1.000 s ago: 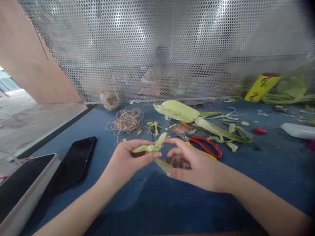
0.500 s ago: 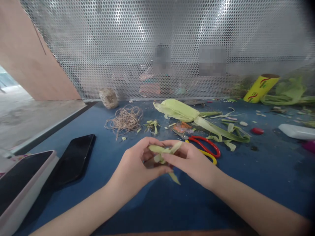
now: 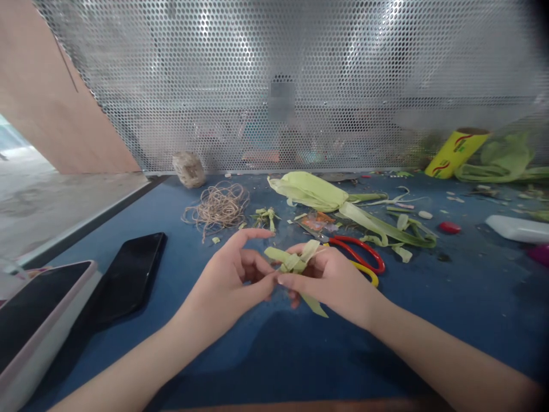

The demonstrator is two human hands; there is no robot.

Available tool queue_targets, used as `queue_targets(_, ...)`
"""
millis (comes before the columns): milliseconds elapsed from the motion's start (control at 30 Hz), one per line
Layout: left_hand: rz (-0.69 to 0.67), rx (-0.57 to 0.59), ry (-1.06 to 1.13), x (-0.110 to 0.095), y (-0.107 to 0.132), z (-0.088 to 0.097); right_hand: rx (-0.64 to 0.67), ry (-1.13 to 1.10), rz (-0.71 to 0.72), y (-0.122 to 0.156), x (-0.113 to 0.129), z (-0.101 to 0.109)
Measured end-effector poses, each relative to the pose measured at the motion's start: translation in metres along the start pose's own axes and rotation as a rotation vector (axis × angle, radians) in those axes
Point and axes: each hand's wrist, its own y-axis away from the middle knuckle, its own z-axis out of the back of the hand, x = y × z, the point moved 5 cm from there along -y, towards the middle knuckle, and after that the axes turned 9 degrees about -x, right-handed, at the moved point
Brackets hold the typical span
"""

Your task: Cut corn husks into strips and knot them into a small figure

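Both my hands meet over the blue table (image 3: 266, 366) around a small bundle of pale green leaf strips (image 3: 291, 262). My right hand (image 3: 330, 280) pinches the bundle from the right, and one strip end hangs below its fingers. My left hand (image 3: 231, 280) touches the bundle with thumb and middle fingers, its index finger stretched out above. Red-and-yellow-handled scissors (image 3: 362, 257) lie just behind my right hand.
A coil of tan twine (image 3: 218, 209) and its ball (image 3: 189, 169) lie at the back left. A corn husk (image 3: 313, 191) with long leaf strips lies at the back centre. Two dark phones (image 3: 128, 274) are at left. A perforated metal screen (image 3: 274, 74) closes the far edge.
My hands have come together around the leaf bundle and shifted slightly right. My left index finger has stretched out, and the hanging strip end has moved right.
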Motion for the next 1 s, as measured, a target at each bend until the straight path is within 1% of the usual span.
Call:
queue_targets(133, 0.002, -0.001, -0.007, 0.0, -0.001, -0.002, -0.021, -0.021, 0.029, -0.001, 0.002, 0.003)
queue_targets(233, 0.0, 0.003, -0.018, -0.002, -0.001, -0.002, -0.041, -0.1, -0.006, -0.002, 0.005, 0.006)
queue_targets(400, -0.012, 0.013, -0.063, -0.005, 0.0, 0.003, -0.087, -0.197, -0.045, -0.004, 0.009, 0.012)
queue_targets(467, -0.013, 0.021, -0.085, -0.006, 0.0, 0.005, -0.089, -0.229, -0.053, -0.004, 0.01, 0.014)
queue_targets(567, -0.005, 0.029, -0.081, -0.008, 0.0, 0.009, -0.087, -0.283, -0.022, -0.003, 0.012, 0.017)
queue_targets(700, 0.04, 0.072, -0.055, -0.009, 0.003, 0.01, -0.045, -0.333, -0.008, -0.002, 0.013, 0.015)
queue_targets(767, 0.046, 0.111, -0.05, -0.009, 0.005, 0.007, -0.032, -0.305, -0.012, -0.001, 0.012, 0.013)
queue_targets(867, 0.006, 0.182, -0.044, -0.007, 0.008, -0.003, -0.01, -0.154, 0.019, 0.0, 0.01, 0.009)
queue_targets(900, -0.009, 0.164, -0.067, -0.005, 0.007, -0.005, 0.004, -0.097, 0.032, 0.001, 0.009, 0.007)
queue_targets(1000, -0.055, 0.03, -0.254, 0.001, 0.003, -0.007, 0.03, 0.015, 0.057, 0.002, 0.005, 0.002)
